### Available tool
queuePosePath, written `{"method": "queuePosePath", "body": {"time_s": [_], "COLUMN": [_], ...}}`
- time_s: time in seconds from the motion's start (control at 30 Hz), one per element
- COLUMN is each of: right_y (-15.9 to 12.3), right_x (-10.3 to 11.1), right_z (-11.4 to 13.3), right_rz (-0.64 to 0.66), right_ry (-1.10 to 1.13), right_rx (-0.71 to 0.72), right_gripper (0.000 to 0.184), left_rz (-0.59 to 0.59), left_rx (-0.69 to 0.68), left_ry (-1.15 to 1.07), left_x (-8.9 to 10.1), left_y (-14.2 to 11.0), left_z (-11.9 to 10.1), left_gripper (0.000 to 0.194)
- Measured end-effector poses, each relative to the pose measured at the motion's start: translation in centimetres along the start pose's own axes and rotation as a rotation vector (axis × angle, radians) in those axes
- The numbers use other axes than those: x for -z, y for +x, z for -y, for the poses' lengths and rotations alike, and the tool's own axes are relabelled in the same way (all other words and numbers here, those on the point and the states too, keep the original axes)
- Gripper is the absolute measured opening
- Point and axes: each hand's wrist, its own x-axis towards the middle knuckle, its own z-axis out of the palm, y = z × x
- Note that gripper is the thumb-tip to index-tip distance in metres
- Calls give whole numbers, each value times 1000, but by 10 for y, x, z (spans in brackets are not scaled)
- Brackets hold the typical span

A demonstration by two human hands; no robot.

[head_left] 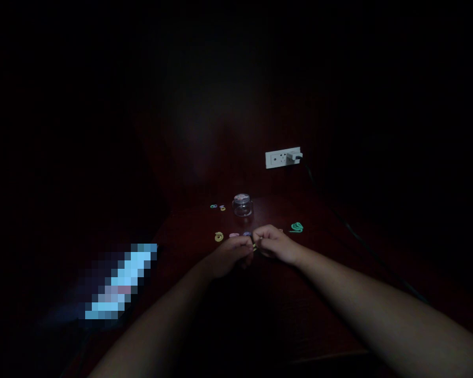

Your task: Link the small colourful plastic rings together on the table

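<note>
With my left hand (pixel 230 256) and my right hand (pixel 275 243), both closed, I hold a thin pale-yellow piece (pixel 255 247) over the middle of the dark red desk (pixel 291 315). The clear round jar with a lid (pixel 243 206) stands near the far edge. The yellow coiled piece (pixel 219 237) lies to the left, the green coiled piece (pixel 297 227) toward the right edge.

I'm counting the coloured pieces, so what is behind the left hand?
Just beyond the left hand, a pink piece and a bluish-purple piece show. Their near parts look covered, and whatever lies under the hand is hidden.
</note>
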Motion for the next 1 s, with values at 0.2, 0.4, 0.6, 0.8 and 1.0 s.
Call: {"method": "queuePosePath", "body": {"time_s": [0.2,0.4,0.6,0.8,1.0], "right_y": [-1,-1,2,3,3], "right_x": [-1,-1,1,0,3], "right_z": [0,2,-3,-3,-4], "right_rz": [33,-19,-62,-122,-180], "right_ry": [4,10,-7,-51,-145], "right_rx": [15,24,41,57,64], "right_gripper": [13,10,5,3,5], "left_rz": [-43,-85,-254,-302,-381], "left_rx": [16,12,-13,-31,-66], "left_ry": [14,-73,3,100,236], "left_x": [1,5,5,4,3], "left_y": [2,3,6,5,5], "left_z": [-4,2,10,7,8], "left_gripper": [33,16,9,13,16]}}
